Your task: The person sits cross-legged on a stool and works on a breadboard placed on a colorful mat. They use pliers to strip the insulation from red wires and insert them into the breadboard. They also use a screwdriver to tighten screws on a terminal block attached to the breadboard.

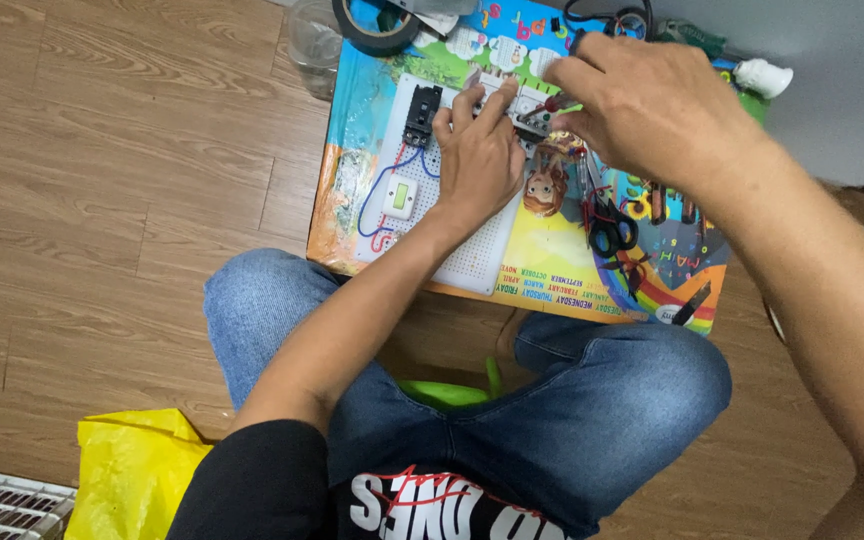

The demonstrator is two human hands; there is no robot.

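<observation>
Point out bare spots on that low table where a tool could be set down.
Free: the white perforated board's near corner, below the left hand and right of the small switch; the colourful mat strip between board and scissors. Crowded: the far edge, around the right hand, black breaker and tape roll.

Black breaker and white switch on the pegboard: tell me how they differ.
The black breaker is dark, taller and sits at the top of the pegboard; the white switch is pale, squarish, with a green centre, and sits lower. The left hand lies closer to the breaker. Both are mounted on the pegboard and joined by blue wire.
</observation>
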